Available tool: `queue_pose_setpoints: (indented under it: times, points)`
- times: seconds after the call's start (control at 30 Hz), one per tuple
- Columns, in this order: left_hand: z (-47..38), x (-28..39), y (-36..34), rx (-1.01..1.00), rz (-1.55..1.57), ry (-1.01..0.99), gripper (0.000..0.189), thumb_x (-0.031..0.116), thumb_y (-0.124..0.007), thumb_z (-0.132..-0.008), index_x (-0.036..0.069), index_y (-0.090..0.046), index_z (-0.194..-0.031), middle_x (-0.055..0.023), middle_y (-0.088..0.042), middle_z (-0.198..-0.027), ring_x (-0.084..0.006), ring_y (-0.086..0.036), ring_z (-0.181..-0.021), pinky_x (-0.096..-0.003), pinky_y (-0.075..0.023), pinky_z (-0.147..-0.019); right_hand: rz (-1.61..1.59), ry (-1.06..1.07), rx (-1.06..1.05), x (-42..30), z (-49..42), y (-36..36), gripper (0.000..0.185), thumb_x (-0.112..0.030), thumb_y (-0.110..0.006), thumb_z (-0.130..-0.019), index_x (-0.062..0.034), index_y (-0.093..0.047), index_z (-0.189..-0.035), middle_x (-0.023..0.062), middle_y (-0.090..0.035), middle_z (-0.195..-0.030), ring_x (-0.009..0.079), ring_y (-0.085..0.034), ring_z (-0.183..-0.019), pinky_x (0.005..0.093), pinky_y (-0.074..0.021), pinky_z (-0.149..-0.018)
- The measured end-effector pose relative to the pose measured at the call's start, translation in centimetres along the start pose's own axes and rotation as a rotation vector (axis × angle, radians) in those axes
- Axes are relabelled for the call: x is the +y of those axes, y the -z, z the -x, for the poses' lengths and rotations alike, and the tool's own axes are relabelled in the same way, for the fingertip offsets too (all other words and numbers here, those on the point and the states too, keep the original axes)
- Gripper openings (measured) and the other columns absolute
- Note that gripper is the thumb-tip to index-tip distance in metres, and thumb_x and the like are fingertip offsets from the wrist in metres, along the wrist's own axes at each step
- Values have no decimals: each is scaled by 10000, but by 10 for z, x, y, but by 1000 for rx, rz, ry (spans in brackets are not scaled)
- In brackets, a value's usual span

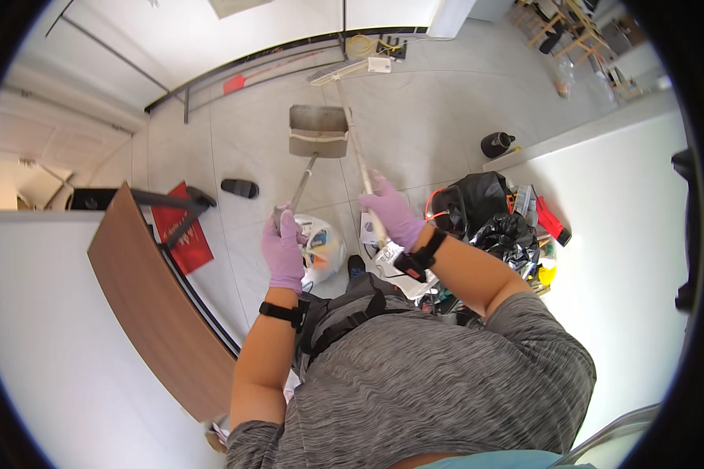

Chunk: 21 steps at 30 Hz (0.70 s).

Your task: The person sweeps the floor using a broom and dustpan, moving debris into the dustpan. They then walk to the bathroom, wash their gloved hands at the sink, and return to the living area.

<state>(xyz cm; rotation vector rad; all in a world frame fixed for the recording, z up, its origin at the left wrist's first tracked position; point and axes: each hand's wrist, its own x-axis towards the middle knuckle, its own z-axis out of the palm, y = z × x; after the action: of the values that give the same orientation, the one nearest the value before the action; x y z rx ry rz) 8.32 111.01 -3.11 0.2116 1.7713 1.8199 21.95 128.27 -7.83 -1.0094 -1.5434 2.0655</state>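
My left hand (283, 249), in a pink-purple glove, grips the handle of a long-handled dustpan (318, 148). The grey pan lies in front of me over the tiled floor, its open side facing away. In a matching glove, my right hand (394, 214) is closed around the pale stick of a broom (356, 143). The broom's head (340, 72) reaches farther out than the pan, beside a small white box (379, 64). Below my left hand stands a white plastic bag (324, 246) with mixed items inside.
Black plastic bags (486, 196) and assorted clutter lie at the right along a white wall. A black kettle-like container (496, 144) stands beyond them. At the left are a wood-topped desk (158, 305), a red bag (182, 234) and a black slipper (240, 187). A metal frame (186, 105) runs along the far wall.
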Motion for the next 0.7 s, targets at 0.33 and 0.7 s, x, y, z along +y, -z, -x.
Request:
queue_pose_setpoints:
  times: [0.33, 0.7]
  points:
    - [-36, 69, 20, -43, -37, -86, 269, 192, -576, -931, 0, -586, -1118, 47, -438, -671, -29, -401, -555, -173, -356, -490, -244, -621, 317, 43, -24, 126, 132, -178, -565, -849, -85, -559, -756, 4, -511, -619, 134, -473, -511, 313, -407, -455]
    - [-221, 116, 35, -219, -122, -59, 266, 186, -552, -926, -27, -580, -1083, 10, -488, -644, -62, -450, -536, -199, -377, -492, -553, -564, 558, 53, -77, 139, 164, -217, -529, -888, -79, -581, -815, 36, -557, -644, 183, -521, -519, 318, -444, -484]
